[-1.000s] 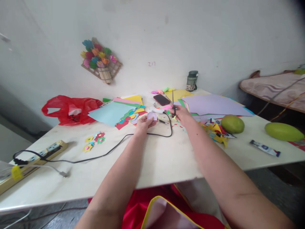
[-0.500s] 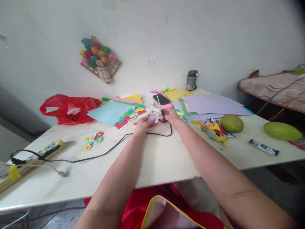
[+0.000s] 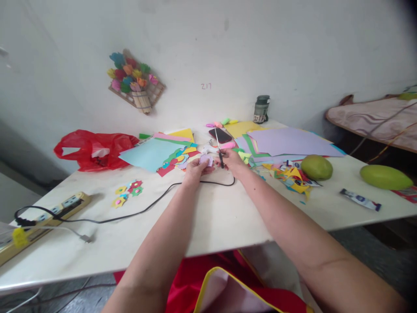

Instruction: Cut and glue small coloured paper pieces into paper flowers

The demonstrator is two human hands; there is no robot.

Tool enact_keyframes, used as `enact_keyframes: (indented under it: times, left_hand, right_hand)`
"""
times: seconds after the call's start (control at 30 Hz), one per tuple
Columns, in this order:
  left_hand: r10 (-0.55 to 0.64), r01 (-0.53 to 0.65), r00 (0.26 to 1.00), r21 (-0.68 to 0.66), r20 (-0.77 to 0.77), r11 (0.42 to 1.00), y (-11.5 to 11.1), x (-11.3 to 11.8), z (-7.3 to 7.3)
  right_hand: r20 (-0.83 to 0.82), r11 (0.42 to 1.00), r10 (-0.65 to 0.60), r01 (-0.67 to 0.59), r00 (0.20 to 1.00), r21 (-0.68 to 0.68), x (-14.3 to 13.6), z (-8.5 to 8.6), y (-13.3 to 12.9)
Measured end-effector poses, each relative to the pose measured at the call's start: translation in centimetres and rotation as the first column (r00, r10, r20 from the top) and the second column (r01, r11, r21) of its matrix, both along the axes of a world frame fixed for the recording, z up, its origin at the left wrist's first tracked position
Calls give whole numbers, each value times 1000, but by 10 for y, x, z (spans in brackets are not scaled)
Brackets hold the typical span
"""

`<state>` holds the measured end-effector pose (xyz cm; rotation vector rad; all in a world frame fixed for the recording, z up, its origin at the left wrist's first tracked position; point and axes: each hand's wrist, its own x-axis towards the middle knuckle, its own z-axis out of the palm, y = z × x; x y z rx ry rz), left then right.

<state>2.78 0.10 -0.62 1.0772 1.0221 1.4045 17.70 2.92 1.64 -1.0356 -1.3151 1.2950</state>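
My left hand [image 3: 197, 168] pinches a small light purple paper cutout [image 3: 206, 161] between thumb and fingers, above the middle of the table. Just to its right, my right hand [image 3: 230, 159] is closed around the black handle of a slim tool with a long thin silver shaft [image 3: 218, 139], which points up and away from me. Its exact kind is too small to tell. Behind the hands lies a white gun-shaped tool [image 3: 209, 148], partly hidden. To the left of my left hand is a pile of colored paper scraps [image 3: 177, 160]. Finished-looking paper flowers [image 3: 129, 190] lie farther left.
A black cord [image 3: 143, 211] runs from the power strip [image 3: 70, 204] toward my hands. A red plastic bag [image 3: 83, 150], paper sheets [image 3: 289, 142], a phone [image 3: 220, 135], two green fruits [image 3: 316, 168], a tube [image 3: 360, 200] and a bottle [image 3: 261, 108] surround the work area.
The purple cutout has shifted slightly left and turned in my left hand. The black handle in my right hand has tilted a little more upright, its lower end moving left.
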Motion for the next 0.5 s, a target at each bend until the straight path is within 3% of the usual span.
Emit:
enact_keyframes:
  times: [0.23, 0.5]
  left_hand:
    - [101, -106, 990, 43, 99, 993, 3, -3, 2]
    - [115, -132, 975, 77, 188, 988, 0, -5, 3]
  right_hand:
    - [128, 989, 141, -145, 982, 15, 3, -2, -6]
    - [233, 944, 321, -330, 918, 2, 8, 3, -15]
